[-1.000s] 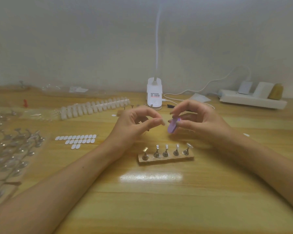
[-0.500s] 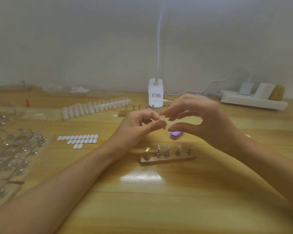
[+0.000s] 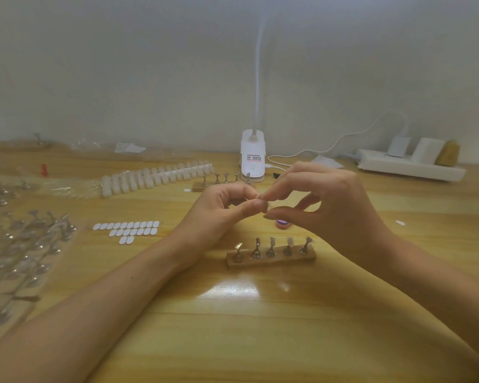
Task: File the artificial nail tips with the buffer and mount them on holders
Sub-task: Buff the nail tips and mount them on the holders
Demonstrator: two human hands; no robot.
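Observation:
My left hand (image 3: 224,210) pinches a small clear nail tip (image 3: 261,199) between thumb and forefinger above the table. The fingertips of my right hand (image 3: 327,205) meet it at the same spot and pinch the tip too. The purple buffer (image 3: 283,224) lies on the table under my right hand, partly hidden by my thumb. In front of my hands stands a wooden holder base (image 3: 271,258) with several metal holders, some carrying mounted tips. A second holder base (image 3: 202,186) stands behind my left hand.
A strip of white nail tips (image 3: 155,176) and a sheet of white adhesive tabs (image 3: 127,230) lie to the left. Loose metal holders in plastic (image 3: 17,244) fill the left edge. A white lamp base (image 3: 252,158), cable and power strip (image 3: 409,167) stand at the back.
My right hand has put the purple buffer down on the table and brought its fingertips to the nail tip that my left hand holds. My left hand stayed in place.

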